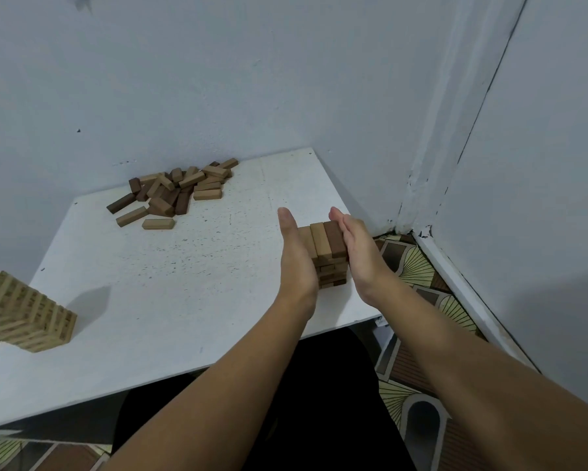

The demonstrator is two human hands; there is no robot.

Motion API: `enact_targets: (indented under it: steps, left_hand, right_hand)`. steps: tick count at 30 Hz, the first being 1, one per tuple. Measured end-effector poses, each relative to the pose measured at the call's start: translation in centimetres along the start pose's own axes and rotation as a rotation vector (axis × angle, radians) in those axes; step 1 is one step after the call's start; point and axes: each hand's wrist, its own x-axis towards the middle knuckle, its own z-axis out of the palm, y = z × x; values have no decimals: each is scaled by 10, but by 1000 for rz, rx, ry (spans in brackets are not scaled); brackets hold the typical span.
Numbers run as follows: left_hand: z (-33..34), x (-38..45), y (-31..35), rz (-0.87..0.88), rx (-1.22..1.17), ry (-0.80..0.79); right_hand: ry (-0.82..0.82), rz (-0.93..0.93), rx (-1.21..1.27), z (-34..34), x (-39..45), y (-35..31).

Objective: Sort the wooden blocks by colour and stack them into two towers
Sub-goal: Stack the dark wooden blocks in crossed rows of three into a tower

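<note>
Both hands are flat and straight-fingered, pressed against opposite sides of a small tower (330, 254) of wooden blocks, nothing curled around it. The left hand (294, 253) stands on edge against the tower's left side, and the right hand (357, 248) does the same on the right, so the stack sits squeezed between the two palms. The tower stands near the right edge of the white table (184, 266), close to the front corner. Its top layer has three blocks side by side, two pale and one dark (the dark one is nearest the right hand), and the layers below mix both shades.

Toward the back of the table, near the wall (218, 79), lies a loose pile of blocks (173, 192), pale and dark jumbled together, with a few strays just in front of it. At the far left edge stands a taller tower of pale blocks (27, 312), partly cut off by the frame. Patterned floor tiles (418, 266) show past the table's right side.
</note>
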Motion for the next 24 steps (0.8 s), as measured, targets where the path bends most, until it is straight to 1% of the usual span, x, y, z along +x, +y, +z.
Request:
enact_targets:
  steps: [4, 9, 13, 17, 21, 24]
  left_hand:
    - [2, 2, -1, 5, 13, 49]
    - [4, 2, -3, 5, 44, 61]
    - [3, 6, -9, 24, 42, 48]
    - [4, 5, -8, -1, -32, 32]
    - [1, 2, -8, 3, -54, -21]
    - [-8, 8, -15, 60, -5, -45]
  right_hand:
    - [-2, 14, -16, 1, 2, 1]
    - [10, 38, -4, 2, 5, 1]
    - [10, 40, -22, 3, 4, 0]
    - [4, 48, -30, 3, 3, -3]
    - [4, 51, -32, 1, 4, 0]
    - [-5, 22, -33, -3, 4, -1]
